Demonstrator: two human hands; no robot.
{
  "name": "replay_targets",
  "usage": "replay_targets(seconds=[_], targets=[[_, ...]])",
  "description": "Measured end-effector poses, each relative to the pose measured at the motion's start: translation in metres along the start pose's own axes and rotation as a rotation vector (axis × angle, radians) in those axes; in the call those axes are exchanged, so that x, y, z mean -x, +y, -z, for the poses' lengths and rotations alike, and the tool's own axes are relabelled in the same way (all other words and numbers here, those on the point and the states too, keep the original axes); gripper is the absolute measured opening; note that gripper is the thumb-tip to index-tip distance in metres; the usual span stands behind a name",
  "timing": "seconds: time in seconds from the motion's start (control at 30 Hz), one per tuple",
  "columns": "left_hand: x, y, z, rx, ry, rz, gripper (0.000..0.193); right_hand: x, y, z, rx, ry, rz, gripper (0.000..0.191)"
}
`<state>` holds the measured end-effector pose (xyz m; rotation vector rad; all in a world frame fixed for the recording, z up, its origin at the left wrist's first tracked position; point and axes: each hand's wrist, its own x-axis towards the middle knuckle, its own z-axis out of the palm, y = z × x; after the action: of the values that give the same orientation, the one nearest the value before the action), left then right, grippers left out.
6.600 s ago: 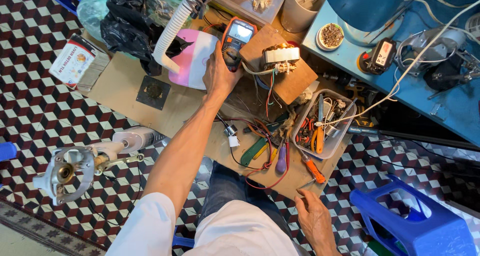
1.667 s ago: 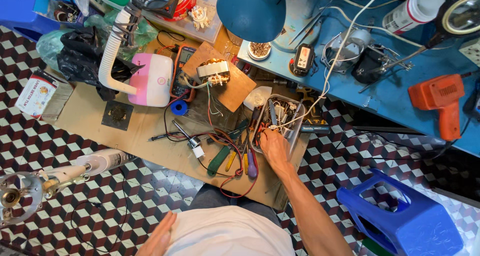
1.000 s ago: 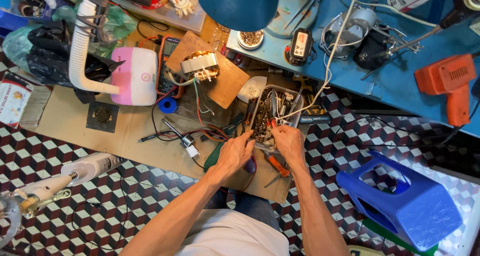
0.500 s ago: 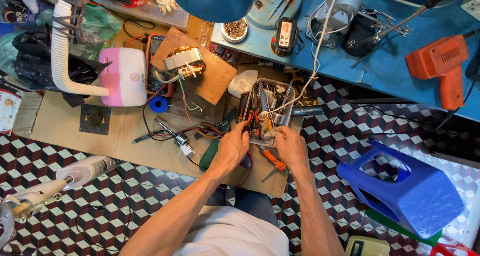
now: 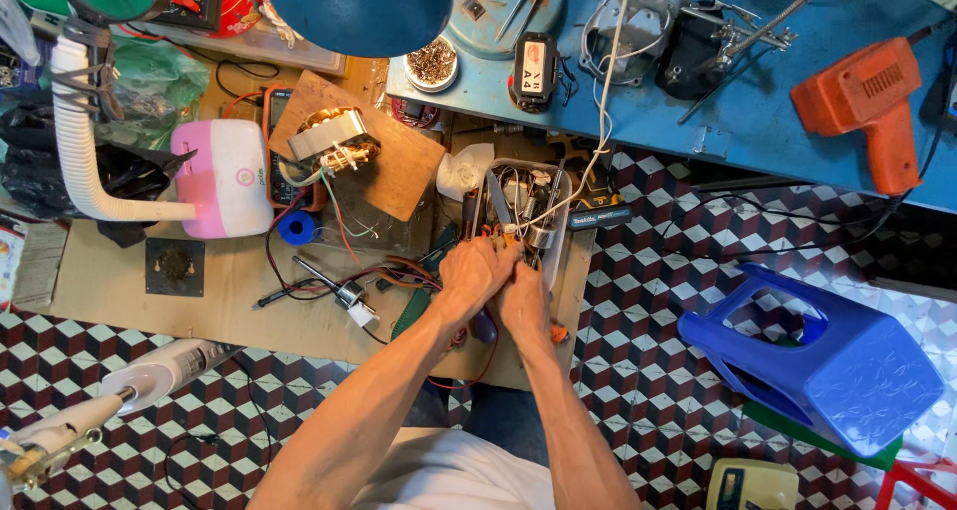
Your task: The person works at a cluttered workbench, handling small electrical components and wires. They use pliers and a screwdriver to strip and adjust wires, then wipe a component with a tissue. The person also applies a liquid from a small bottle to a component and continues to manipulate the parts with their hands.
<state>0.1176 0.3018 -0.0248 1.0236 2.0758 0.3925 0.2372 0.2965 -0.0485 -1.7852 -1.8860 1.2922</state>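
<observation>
Cardboard [image 5: 110, 281] on checkered floor bears a tool tray [image 5: 518, 221], where both hands now meet, left hand [image 5: 477, 276] newly joined beside right hand [image 5: 521, 296], fingers curled on small tools, grip unclear.

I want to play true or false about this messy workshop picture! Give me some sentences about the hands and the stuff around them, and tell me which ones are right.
1. Both hands are together at the near end of the tool tray. True: the left hand and right hand touch each other there.
2. The blue plastic stool stands upright. False: it lies tipped on its side on the checkered floor.
3. An orange power tool lies on the blue workbench. True.
4. The left hand rests on the pink and white device. False: that device sits well off to the side, untouched.
5. A wound coil part sits on a wooden board. True.
</observation>
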Motion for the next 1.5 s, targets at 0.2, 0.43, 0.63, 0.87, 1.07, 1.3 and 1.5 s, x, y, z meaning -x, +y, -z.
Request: replay_targets(seconds=[0.2,0.43,0.63,0.87,1.07,1.3,1.5], targets=[[-0.008,-0.015,0.004,-0.108,0.091,-0.146,0.027,0.023,0.003,0.003,-0.155,-0.202,-0.072,0.033],[0.009,-0.013,0.011,0.016,0.084,-0.158,0.022,0.003,-0.003,0.040,-0.004,-0.002,-0.226,0.036],[0.013,0.000,0.018,0.017,0.109,-0.196,0.034,-0.015,-0.007,0.018,-0.347,-0.181,-0.429,0.034],[-0.002,-0.001,0.020,-0.018,0.053,-0.148,0.050,0.019,-0.011,-0.011,-0.230,-0.174,-0.056,0.042],[-0.007,-0.013,0.012,-0.051,0.081,-0.162,0.032,0.037,-0.009,0.012,-0.163,-0.178,-0.069,0.045],[0.000,-0.017,0.012,-0.070,0.143,-0.215,0.024,0.021,-0.010,0.042,0.108,-0.019,-0.286,0.030],[0.004,-0.012,0.015,-0.052,0.097,-0.177,0.025,-0.031,0.001,0.000,0.403,-0.031,-0.110,0.030]])
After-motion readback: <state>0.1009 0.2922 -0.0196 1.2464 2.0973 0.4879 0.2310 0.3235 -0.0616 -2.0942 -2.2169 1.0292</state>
